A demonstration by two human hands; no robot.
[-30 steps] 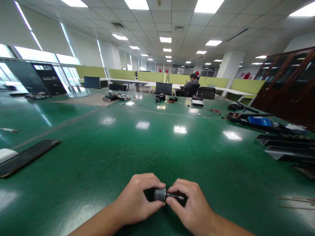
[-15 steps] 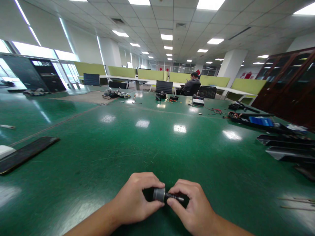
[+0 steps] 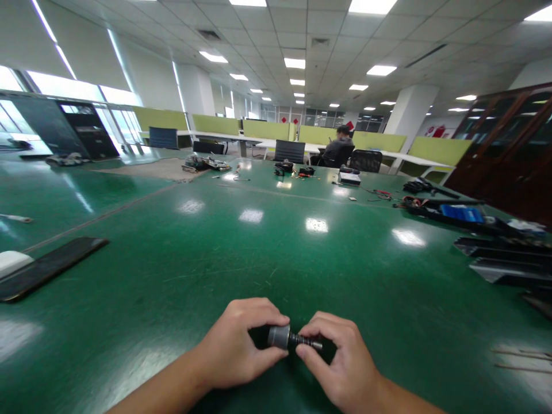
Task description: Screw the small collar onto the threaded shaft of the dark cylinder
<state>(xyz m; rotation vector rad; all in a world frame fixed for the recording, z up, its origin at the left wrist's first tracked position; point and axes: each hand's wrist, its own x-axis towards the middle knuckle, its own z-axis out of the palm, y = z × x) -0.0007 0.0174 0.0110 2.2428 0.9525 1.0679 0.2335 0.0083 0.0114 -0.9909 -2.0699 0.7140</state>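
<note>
Low in the middle of the view, just over the green tabletop, is a small grey metal cylinder (image 3: 279, 337) with a thin dark shaft (image 3: 307, 341) that looks wound with a spring. My left hand (image 3: 241, 342) is closed on the cylinder, thumb below and fingers above. My right hand (image 3: 338, 353) pinches the shaft close to the cylinder between thumb and forefinger. The shaft's bright tip sticks out to the right inside that hand's curl. What kind of part this is I cannot make out.
A long dark flat panel (image 3: 54, 269) lies at the left beside a white object (image 3: 12, 263). Black metal channels (image 3: 509, 269) and a blue item (image 3: 462, 214) are at the right, with thin rods (image 3: 524, 359) nearer. A person (image 3: 340, 146) sits far off.
The camera view has shifted slightly. Both hands keep nearly the same grip on the part, the right fingers having moved very little.
</note>
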